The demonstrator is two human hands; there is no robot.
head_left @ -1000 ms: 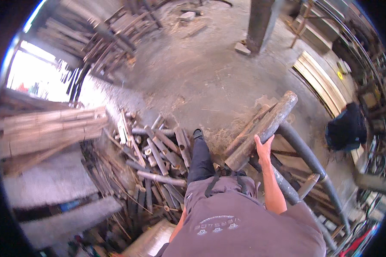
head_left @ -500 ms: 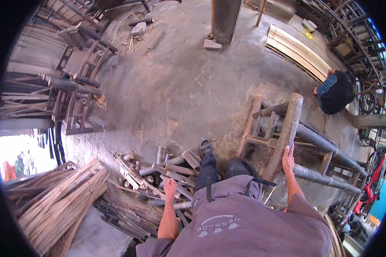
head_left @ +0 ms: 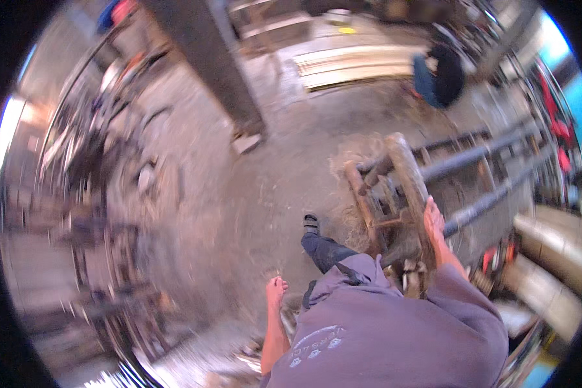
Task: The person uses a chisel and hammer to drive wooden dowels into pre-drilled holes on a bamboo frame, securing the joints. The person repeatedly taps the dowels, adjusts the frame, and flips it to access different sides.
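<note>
Frame point(head_left: 477, 208) seemingly joined already, any unfinished joints too blurred to tell; near-edge pole point(head_left: 412, 184) is touched by right hand point(head_left: 434, 220), grip unclear, left hand point(head_left: 276, 290) loosely curled, seemingly empty.

An open brown-and-grey pole frame point(head_left: 457, 162) sits at the right.

Grey floor point(head_left: 278, 174); dark pillar point(head_left: 207, 68); white light point(head_left: 8, 132) far left.

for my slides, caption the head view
Right hand resting against a thick pole on a frame, left hand loosely curled.
</note>
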